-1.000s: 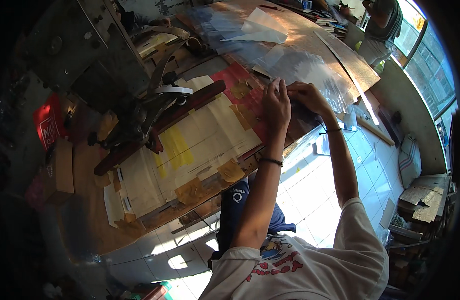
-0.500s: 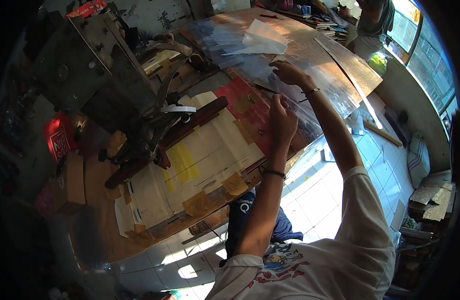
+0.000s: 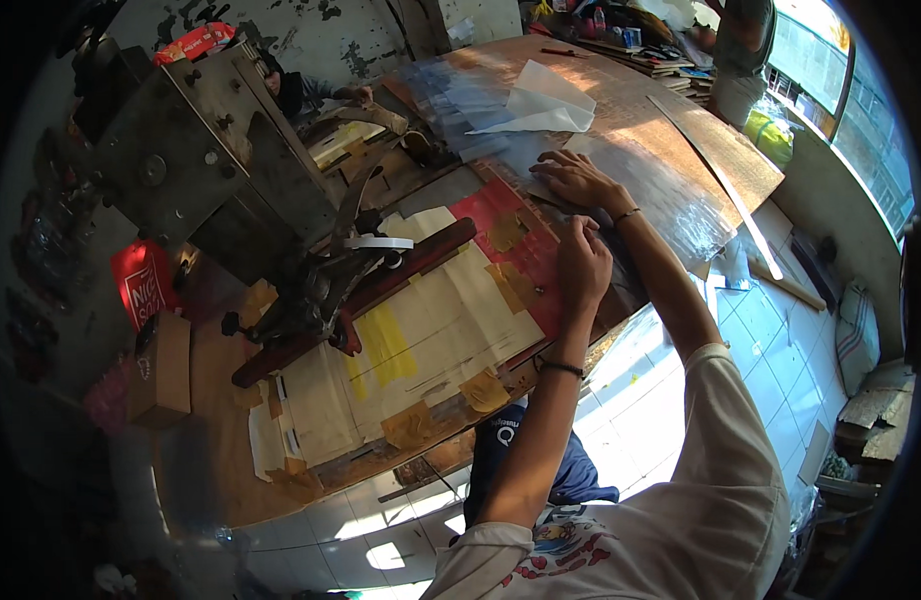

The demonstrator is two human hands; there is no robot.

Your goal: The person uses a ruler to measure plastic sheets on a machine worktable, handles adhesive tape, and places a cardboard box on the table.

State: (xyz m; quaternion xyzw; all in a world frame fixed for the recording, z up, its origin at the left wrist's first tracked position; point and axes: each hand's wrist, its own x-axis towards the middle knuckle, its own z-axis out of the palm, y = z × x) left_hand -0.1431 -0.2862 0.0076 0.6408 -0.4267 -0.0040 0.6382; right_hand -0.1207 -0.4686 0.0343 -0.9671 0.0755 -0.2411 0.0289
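My right hand lies palm down at the near edge of the clear plastic sheets, its fingers spread. Just nearer to me is my left hand, its fingers curled closed; what they hold, if anything, is hidden. A dark flat edge shows between the two hands, too shadowed to name. Left of my left hand is a red sheet patched with brown tape. It adjoins a cream paper-covered board with yellow tape, under a dark metal bar of the press.
A bulky metal machine fills the left side, with a cardboard box beside it. White paper and a long thin strip lie on the wooden table. Another person stands at the far right; another person's hand shows behind the machine.
My right hand has come down flat onto the sheets, fingers spread. My left hand stays closed close by; the thin dark piece ahead of it is less visible. The whole view has shifted slightly.
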